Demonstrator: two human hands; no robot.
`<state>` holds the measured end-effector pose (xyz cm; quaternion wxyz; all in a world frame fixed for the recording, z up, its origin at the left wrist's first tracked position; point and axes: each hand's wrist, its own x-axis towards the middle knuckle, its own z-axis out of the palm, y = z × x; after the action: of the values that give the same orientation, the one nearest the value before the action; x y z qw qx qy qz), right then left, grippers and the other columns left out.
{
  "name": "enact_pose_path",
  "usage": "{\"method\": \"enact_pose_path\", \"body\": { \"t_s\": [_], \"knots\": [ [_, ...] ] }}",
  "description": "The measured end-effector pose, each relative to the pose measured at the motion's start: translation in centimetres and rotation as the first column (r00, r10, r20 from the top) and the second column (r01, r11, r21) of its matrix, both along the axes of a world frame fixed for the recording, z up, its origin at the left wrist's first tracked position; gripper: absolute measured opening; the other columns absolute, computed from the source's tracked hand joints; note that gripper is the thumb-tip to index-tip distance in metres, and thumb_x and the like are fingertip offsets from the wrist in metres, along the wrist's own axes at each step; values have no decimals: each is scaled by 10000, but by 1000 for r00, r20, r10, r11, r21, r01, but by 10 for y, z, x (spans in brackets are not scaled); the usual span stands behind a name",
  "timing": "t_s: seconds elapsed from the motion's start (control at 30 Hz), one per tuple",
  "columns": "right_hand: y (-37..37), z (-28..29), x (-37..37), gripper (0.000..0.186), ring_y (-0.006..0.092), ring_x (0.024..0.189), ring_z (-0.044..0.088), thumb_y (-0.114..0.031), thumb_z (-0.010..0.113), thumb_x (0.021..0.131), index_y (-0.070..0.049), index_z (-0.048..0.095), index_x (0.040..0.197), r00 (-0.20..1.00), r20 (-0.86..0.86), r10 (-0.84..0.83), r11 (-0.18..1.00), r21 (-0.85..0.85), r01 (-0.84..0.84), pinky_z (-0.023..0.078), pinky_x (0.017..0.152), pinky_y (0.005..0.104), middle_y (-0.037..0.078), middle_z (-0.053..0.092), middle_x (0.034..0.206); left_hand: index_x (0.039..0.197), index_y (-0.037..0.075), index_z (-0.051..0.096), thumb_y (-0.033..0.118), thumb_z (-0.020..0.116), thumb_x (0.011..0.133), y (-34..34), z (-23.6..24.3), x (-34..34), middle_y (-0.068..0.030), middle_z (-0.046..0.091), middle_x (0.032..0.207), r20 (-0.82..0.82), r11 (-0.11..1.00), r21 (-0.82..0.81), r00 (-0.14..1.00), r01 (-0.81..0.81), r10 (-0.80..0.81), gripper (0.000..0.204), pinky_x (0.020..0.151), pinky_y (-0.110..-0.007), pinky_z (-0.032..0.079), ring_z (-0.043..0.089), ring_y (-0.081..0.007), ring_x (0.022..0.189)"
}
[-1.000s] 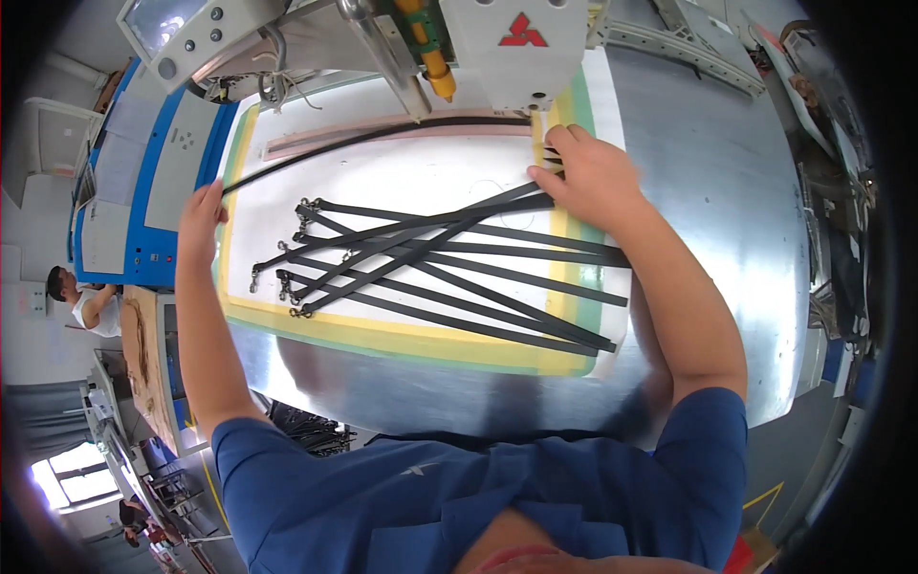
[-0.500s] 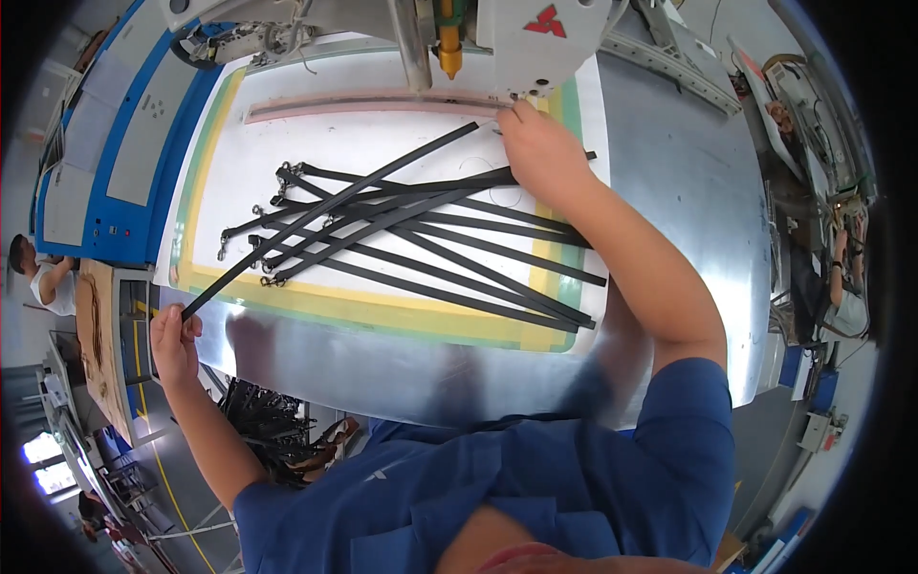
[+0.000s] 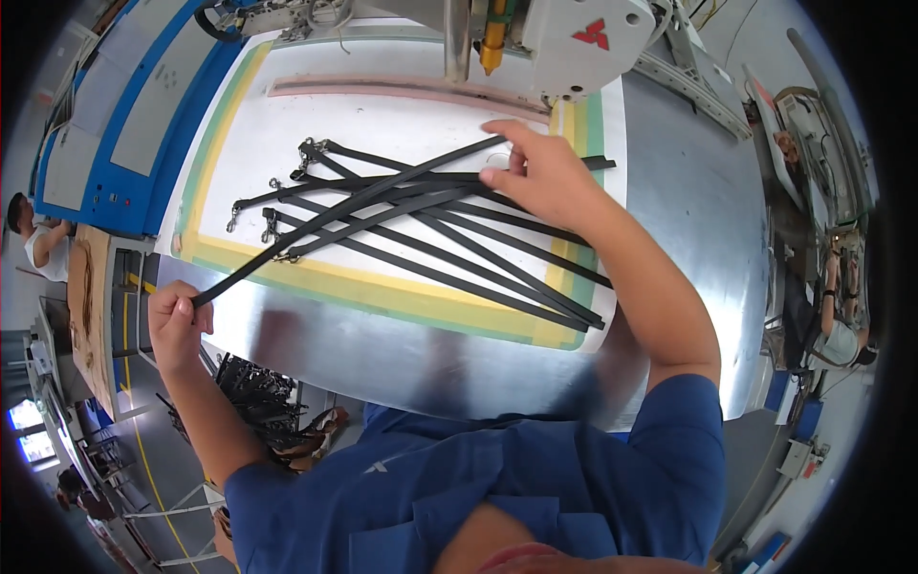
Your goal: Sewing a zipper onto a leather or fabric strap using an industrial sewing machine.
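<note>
A long flat black strap (image 3: 325,218) runs slantwise above the worktable. Its near left end is pinched between the thumb and fingers of my left hand (image 3: 179,323), past the table's front left edge. My right hand (image 3: 547,177) is at the strap's far end, thumb and forefinger spread apart with that end between them; whether they touch it I cannot tell. Under it lies a crossed pile of black straps (image 3: 469,253), several with metal snap hooks (image 3: 308,151) at their left ends. The pile rests on a white sheet (image 3: 382,115) bordered with yellow and green tape.
A machine head (image 3: 588,48) with a brass-coloured nozzle (image 3: 491,53) hangs over the far side, beyond a pink-edged slot (image 3: 402,91). Bare metal tabletop (image 3: 688,210) extends right. A blue cabinet (image 3: 143,143) stands left. More black straps (image 3: 253,402) hang below the front edge. Other people work at both sides.
My right hand has come nearer from the slot, and its pinched fingers have spread. The strap's far end now lies between them. My left hand still grips the near end. The view has shifted slightly.
</note>
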<state>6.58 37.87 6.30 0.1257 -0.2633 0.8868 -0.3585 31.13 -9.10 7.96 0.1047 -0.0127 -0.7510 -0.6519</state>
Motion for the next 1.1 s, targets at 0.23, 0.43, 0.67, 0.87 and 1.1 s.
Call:
{"method": "enact_pose_path", "body": {
  "t_s": [0.23, 0.43, 0.67, 0.87, 1.1],
  "knots": [
    [-18, 13, 47, 521, 114, 895, 638, -285, 643, 1047, -89, 522, 1514, 850, 474, 228, 936, -347, -58, 480, 914, 278, 32, 724, 944, 901, -39, 775, 260, 819, 844, 109, 49, -55, -94, 650, 653, -351, 911, -286, 852, 298, -389, 308, 495, -316, 349, 497, -159, 492],
    [34, 35, 79, 189, 31, 563, 455, -131, 589, 1047, -34, 656, 1195, 872, 483, -83, 702, -592, 395, 409, 521, 203, 71, 746, 1012, 859, 38, 802, 176, 830, 731, 162, 56, -71, -102, 673, 723, -550, 858, -444, 676, 260, -490, 190, 543, -346, 325, 494, -186, 554],
    [101, 47, 119, 289, 48, 555, 501, -54, 553, 1040, -6, 541, 1325, 855, 246, -456, 481, -741, 469, 397, 506, 210, 159, 735, 1022, 906, 23, 712, 7, 803, 793, 183, 3, -95, -159, 687, 895, -608, 891, -454, 720, 30, -334, 146, 680, -400, 426, 569, -259, 723],
    [135, 44, 138, 338, 43, 614, 521, 5, 595, 1006, -6, 560, 1342, 776, 122, -619, 392, -808, 439, 436, 552, 218, 41, 649, 842, 960, 33, 644, -5, 771, 820, 170, -18, -98, -163, 666, 893, -532, 949, -290, 802, 127, -270, 193, 756, -433, 440, 566, -269, 797],
    [150, 43, 145, 277, 28, 687, 570, -29, 666, 984, 1, 641, 1259, 715, 147, -684, 318, -822, 473, 498, 593, 205, 76, 724, 1068, 895, 40, 605, 33, 788, 818, 168, -28, -103, -148, 648, 872, -477, 923, -302, 801, 237, -362, 199, 796, -442, 438, 557, -269, 800]
  ]
}}
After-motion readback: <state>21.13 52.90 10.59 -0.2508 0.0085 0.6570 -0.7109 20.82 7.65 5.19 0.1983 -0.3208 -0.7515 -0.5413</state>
